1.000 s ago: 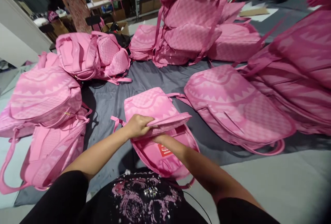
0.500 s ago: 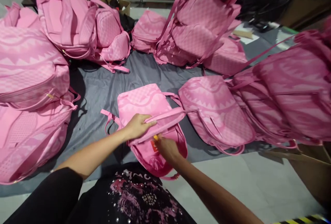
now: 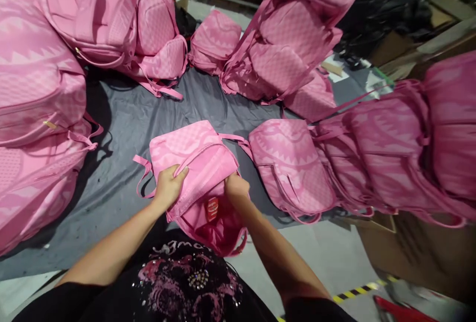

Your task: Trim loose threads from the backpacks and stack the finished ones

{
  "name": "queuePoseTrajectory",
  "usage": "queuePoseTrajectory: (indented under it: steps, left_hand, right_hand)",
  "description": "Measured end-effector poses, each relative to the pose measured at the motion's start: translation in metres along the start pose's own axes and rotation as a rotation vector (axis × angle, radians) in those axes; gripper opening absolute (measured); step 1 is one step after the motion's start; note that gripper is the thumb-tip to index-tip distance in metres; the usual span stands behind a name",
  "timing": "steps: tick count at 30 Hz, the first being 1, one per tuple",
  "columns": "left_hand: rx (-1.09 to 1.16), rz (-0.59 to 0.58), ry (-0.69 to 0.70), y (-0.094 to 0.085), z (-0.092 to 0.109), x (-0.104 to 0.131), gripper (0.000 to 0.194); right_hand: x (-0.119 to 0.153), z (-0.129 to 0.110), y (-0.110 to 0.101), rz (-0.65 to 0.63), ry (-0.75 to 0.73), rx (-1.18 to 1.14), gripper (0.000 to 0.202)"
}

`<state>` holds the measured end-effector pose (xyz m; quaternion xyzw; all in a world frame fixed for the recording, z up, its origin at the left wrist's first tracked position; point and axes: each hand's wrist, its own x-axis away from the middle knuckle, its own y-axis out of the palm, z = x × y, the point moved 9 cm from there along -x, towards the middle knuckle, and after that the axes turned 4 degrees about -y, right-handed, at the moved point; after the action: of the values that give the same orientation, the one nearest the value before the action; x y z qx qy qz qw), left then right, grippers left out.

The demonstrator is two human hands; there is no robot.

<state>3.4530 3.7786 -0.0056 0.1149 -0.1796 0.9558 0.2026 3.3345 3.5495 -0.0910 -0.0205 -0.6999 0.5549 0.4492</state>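
A small pink backpack (image 3: 178, 146) lies on the grey cloth in front of me, its main compartment unzipped and facing my body. My left hand (image 3: 171, 183) pinches the edge of its front panel on the left side. At the right side of the opening, my right hand (image 3: 237, 188) is closed around the panel's edge, its fingertips partly hidden. Inside the bag, a red label (image 3: 212, 209) shows against the pink lining. Whether the right hand also holds a small object cannot be seen.
Another pink backpack (image 3: 290, 163) sits just to the right, with more in a row beyond it. Large pink backpacks (image 3: 37, 89) are piled at the left. A tall stack (image 3: 286, 39) stands at the back. A cardboard box (image 3: 401, 247) is at the lower right.
The front panel has been folded back, exposing more of the inside. My right hand has moved up from inside the bag to the panel's edge, and the yellow thing at its fingertips is out of sight.
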Motion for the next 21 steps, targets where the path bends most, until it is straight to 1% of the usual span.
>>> queuePoseTrajectory:
  steps: [2, 3, 5, 6, 8, 10, 11, 12, 13, 15, 17, 19, 20, 21]
  left_hand:
    - [-0.002, 0.010, 0.001, 0.001, -0.001, -0.001, 0.043]
    - [0.002, 0.014, -0.003, 0.002, -0.002, -0.002, 0.042]
    - [0.011, 0.014, -0.016, 0.005, -0.007, -0.004, 0.041]
    - [0.009, 0.014, -0.017, 0.006, -0.008, -0.006, 0.041]
    - [-0.009, 0.011, 0.004, 0.008, -0.007, -0.008, 0.041]
    - [-0.036, -0.031, 0.055, 0.013, -0.001, -0.008, 0.040]
    - [-0.048, -0.067, 0.083, 0.017, 0.004, -0.007, 0.040]
    - [-0.060, -0.108, 0.107, 0.022, 0.009, -0.006, 0.039]
    - [-0.072, -0.151, 0.128, 0.027, 0.013, -0.003, 0.038]
    - [-0.093, -0.223, 0.167, 0.037, 0.022, 0.003, 0.038]
    - [-0.107, -0.265, 0.199, 0.044, 0.028, 0.010, 0.038]
    - [-0.119, -0.278, 0.222, 0.046, 0.032, 0.015, 0.039]
    - [-0.129, -0.273, 0.228, 0.046, 0.033, 0.016, 0.039]
    - [-0.142, -0.263, 0.234, 0.045, 0.034, 0.016, 0.040]
  right_hand:
    - [0.021, 0.031, 0.006, -0.006, 0.047, 0.059, 0.033]
    - [0.035, 0.048, 0.013, -0.024, 0.070, 0.086, 0.032]
    - [0.065, 0.084, 0.035, -0.091, 0.110, 0.079, 0.032]
    - [0.080, 0.100, 0.048, -0.140, 0.120, 0.020, 0.035]
    - [0.107, 0.123, 0.081, -0.281, 0.120, -0.227, 0.041]
    - [0.127, 0.130, 0.111, -0.459, 0.133, -0.578, 0.040]
    - [0.132, 0.128, 0.121, -0.528, 0.152, -0.753, 0.040]
    - [0.132, 0.122, 0.127, -0.565, 0.169, -0.925, 0.041]
    - [0.127, 0.113, 0.130, -0.568, 0.181, -1.092, 0.044]
    - [0.109, 0.083, 0.132, -0.513, 0.180, -1.413, 0.049]
    - [0.092, 0.042, 0.135, -0.475, 0.142, -1.697, 0.053]
    - [0.082, 0.002, 0.142, -0.452, 0.090, -1.925, 0.055]
    - [0.080, -0.012, 0.145, -0.421, 0.065, -2.017, 0.055]
    - [0.080, -0.019, 0.149, -0.379, 0.050, -2.091, 0.056]
